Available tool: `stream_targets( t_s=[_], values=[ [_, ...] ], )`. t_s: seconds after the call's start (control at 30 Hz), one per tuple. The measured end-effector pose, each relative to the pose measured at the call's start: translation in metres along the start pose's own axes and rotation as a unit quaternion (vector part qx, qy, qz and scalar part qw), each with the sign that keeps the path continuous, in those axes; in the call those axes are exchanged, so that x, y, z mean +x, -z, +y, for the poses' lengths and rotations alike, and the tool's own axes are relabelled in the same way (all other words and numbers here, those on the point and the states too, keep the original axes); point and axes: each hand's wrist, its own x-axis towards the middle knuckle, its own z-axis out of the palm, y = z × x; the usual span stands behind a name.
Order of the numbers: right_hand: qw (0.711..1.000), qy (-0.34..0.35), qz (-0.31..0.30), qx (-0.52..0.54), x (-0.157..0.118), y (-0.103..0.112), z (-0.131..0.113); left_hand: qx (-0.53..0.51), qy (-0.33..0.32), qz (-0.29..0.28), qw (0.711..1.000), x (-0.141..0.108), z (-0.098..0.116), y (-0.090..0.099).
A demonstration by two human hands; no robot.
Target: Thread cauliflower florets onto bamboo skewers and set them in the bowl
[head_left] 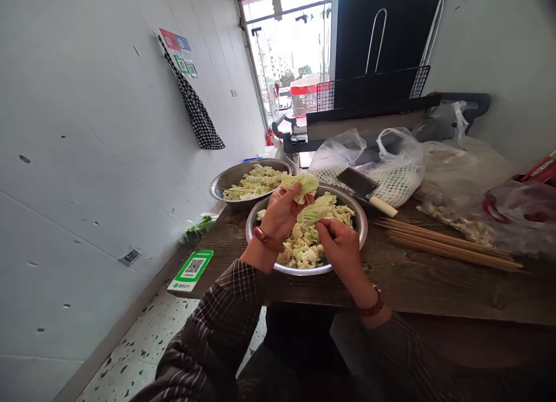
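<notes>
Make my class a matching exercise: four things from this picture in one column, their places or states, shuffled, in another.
1. black-and-white checked cloth
2. thin wooden skewers
3. green-and-white QR code card
4. bare left hand

A. at the table's left corner
B. holding pale cauliflower
C. hanging by the wall
D. bundled right of the round metal basins

1-C, 2-D, 3-A, 4-B

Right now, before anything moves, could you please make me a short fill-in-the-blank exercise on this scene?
The left hand and right hand hold cauliflower pieces, with more in ____ metal bowls.
The wooden skewers lie to the ____ of the nearer bowl.
The QR-code card has a ____ border.
The cloth on the wall has a ____ pattern.

Missing words: two; right; green; checkered.
</notes>
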Motion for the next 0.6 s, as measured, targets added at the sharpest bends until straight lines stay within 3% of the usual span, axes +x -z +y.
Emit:
stream_targets(
  t_s=[0.4, 0.6],
  values=[
    [1.0, 0.008, 0.005, -0.018, -0.0022, 0.0002, -0.0026, -0.051, 0.002, 0.048, 0.998, -0.0038, -0.0052, 0.0007],
    [1.0, -0.012, 0.007, -0.002, -0.0019, -0.0002, -0.0012, -0.064, 0.005, 0.033, 0.997, -0.005, -0.0019, 0.0016]
  ],
)
